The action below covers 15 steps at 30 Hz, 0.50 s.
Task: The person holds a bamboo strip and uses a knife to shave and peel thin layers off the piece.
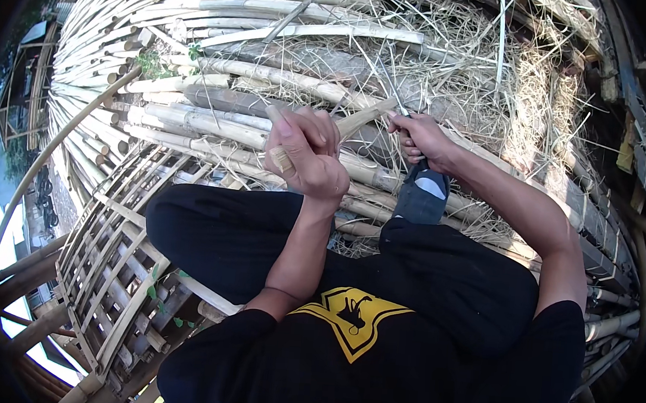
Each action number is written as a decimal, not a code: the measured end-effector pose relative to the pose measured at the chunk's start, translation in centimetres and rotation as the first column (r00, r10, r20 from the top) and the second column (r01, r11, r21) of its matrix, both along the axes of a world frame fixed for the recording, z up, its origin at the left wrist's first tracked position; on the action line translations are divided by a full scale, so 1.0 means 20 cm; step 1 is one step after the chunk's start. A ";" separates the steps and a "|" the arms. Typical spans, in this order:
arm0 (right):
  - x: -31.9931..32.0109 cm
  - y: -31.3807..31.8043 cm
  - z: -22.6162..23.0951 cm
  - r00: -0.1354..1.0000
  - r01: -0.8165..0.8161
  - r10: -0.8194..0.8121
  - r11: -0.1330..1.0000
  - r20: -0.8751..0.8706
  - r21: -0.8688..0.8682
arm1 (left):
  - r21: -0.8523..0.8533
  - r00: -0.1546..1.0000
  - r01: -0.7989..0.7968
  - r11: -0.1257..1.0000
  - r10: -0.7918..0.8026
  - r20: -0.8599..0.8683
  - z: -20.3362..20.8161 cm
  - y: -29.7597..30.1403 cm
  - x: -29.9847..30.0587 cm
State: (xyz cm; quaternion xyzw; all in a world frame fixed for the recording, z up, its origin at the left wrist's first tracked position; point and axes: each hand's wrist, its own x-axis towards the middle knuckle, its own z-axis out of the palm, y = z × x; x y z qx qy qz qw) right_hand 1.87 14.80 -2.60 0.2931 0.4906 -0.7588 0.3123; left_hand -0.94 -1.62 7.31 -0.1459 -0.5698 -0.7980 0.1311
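My left hand (310,152) is closed around a split piece of bamboo (366,119). The pale piece sticks out of the fist toward the right, and its far end comes close to my other hand. A tan band (282,161) shows on the left hand, perhaps tape around a finger. My right hand (423,140) is closed on what looks like a knife (403,108), its thin blade pointing up and away. Most of its handle is hidden by my fingers. Just below that hand is a dark grey item with a white patch (422,195), maybe footwear.
Long bamboo poles (272,74) lie side by side ahead of me and fan out to the left. Dry shavings (451,83) cover the ground on the right. A woven bamboo frame (120,262) stands at my left, near a curved pole (41,156). My crossed legs (220,224) are below my hands.
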 end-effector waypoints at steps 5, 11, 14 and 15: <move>0.00 0.13 0.01 0.999 0.036 -0.023 0.941 -0.044 0.336 | 0.026 0.999 -0.039 0.999 0.040 -0.014 -0.02 0.03 -0.02; 0.00 0.18 0.20 0.938 -0.020 0.213 0.822 -0.274 0.569 | 0.003 0.993 -0.034 0.999 0.035 -0.112 -0.01 0.10 -0.10; 0.05 0.09 0.38 0.778 0.090 0.446 0.618 -0.442 0.781 | 0.158 0.986 -0.046 0.986 0.070 -0.150 0.00 0.14 -0.18; 0.07 0.07 0.39 0.780 0.086 0.447 0.617 -0.437 0.783 | 0.159 0.987 -0.047 0.986 0.070 -0.144 0.01 0.14 -0.20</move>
